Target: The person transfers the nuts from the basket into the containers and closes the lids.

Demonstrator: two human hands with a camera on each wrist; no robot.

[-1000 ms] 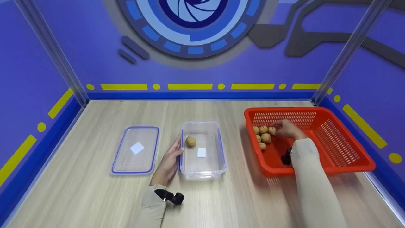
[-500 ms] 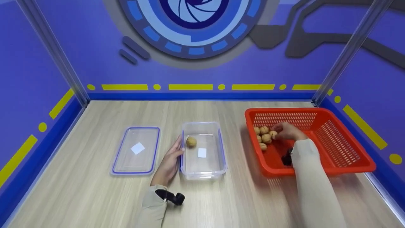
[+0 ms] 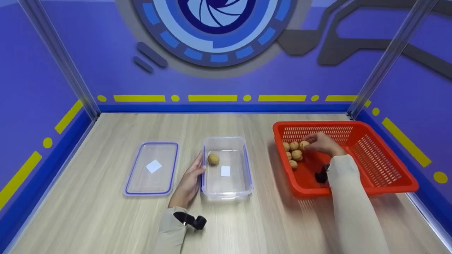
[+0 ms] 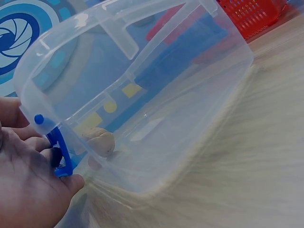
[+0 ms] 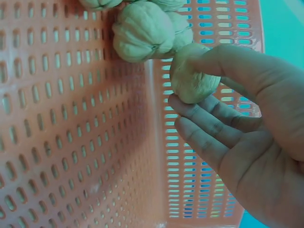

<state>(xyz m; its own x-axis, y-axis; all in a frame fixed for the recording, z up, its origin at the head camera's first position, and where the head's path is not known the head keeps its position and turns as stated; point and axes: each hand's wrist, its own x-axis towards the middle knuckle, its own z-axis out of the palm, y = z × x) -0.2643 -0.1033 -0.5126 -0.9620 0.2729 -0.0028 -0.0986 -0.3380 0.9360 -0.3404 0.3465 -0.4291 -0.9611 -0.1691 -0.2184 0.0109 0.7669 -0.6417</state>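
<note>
Right hand (image 3: 322, 144): works inside the red perforated basket (image 3: 353, 191), toward its far left corner. Thumb and fingers pinch one walnut (image 5: 192, 78), the gap between them being no wider than the nut. The other walnuts (image 3: 296, 155), at least five visible, are grouped along the basket's left wall, immediately to the left of the pinched one. Whether the held nut is off the basket floor cannot be determined, nor can the nut's long axis.

Left hand (image 3: 189, 181): rests against the outside of the left wall of the clear plastic container (image 3: 227, 194), fingers extended along it, thumb beside the blue latch (image 4: 61, 152). It holds no walnut.

Governing relation: the container lies to the left of the right hand's pinch, well apart, with the basket's left wall between. The container stands open near the middle of the bench (image 3: 106, 225), its long axis running from the near edge toward the far edge; the left hand is the nearer to it. A single walnut (image 3: 213, 159) lies inside, by its left wall.

Blue-edged lid (image 3: 150, 184): flat on the bench, left of the container, not fitted.
</note>
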